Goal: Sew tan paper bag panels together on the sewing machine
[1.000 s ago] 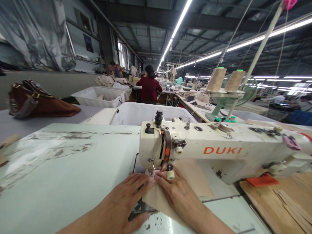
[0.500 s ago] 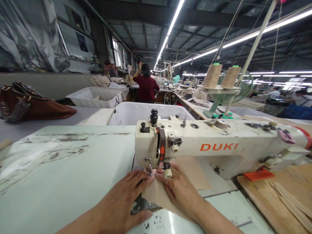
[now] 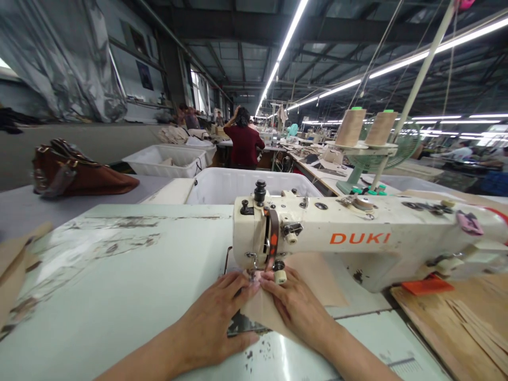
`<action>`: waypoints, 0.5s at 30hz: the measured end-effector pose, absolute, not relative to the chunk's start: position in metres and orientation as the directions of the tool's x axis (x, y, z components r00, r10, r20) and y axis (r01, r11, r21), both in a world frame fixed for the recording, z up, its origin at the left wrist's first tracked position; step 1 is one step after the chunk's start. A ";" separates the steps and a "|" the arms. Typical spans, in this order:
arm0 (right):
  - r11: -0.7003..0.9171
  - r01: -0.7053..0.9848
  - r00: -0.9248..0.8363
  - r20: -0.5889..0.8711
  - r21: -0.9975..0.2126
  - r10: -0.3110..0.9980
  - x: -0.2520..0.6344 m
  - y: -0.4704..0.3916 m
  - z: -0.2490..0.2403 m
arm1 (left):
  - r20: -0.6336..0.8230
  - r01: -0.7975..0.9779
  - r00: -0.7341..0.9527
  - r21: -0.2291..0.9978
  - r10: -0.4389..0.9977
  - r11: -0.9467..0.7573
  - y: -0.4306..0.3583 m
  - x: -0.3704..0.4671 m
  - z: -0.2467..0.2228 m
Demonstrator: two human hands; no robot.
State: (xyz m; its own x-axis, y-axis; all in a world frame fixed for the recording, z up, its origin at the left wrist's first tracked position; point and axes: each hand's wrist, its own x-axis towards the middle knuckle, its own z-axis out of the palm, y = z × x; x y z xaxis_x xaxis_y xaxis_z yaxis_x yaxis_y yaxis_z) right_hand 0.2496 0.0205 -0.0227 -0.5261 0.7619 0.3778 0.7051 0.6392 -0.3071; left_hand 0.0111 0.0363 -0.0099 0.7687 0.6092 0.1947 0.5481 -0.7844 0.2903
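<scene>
A beige fabric piece lies under the presser foot of a white sewing machine marked DUKI. My left hand rests flat to the left of the needle, fingertips touching the fabric by the foot and thumb spread out on the table. On the other side, my right hand has its fingers bent on the fabric, the index tip close to the foot and the thumb tucked beneath. The needle point is hidden by the fingers and foot. More beige material lies under the machine arm.
The pale green table has worn patches. Brown board with cut strips and an orange piece are at right. Thread cones stand behind the machine, white bins beyond. A brown bag sits left; a person is ahead.
The view has shifted slightly left, so the machine and both hands appear farther right. Beige material now shows at the left edge. The hands keep nearly the same place at the foot.
</scene>
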 end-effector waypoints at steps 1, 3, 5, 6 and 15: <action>0.636 0.710 -0.527 0.371 -0.304 0.765 0.250 0.020 -0.023 | 0.197 0.546 0.768 0.294 0.609 -0.784 0.036 0.012 -0.009; 0.631 0.717 -0.533 0.351 -0.296 0.770 0.250 0.020 -0.024 | 0.196 0.541 0.770 0.302 0.607 -0.785 0.035 0.013 -0.008; 0.629 0.723 -0.538 0.338 -0.286 0.772 0.250 0.020 -0.023 | 0.194 0.536 0.774 0.308 0.603 -0.786 0.035 0.014 -0.007; 0.626 0.729 -0.538 0.334 -0.278 0.774 0.250 0.020 -0.023 | 0.196 0.530 0.777 0.310 0.599 -0.789 0.035 0.014 -0.007; 0.687 0.719 -0.600 0.403 -0.108 0.691 0.262 0.028 -0.047 | 0.245 0.519 0.784 0.243 0.570 -0.819 0.034 0.008 -0.014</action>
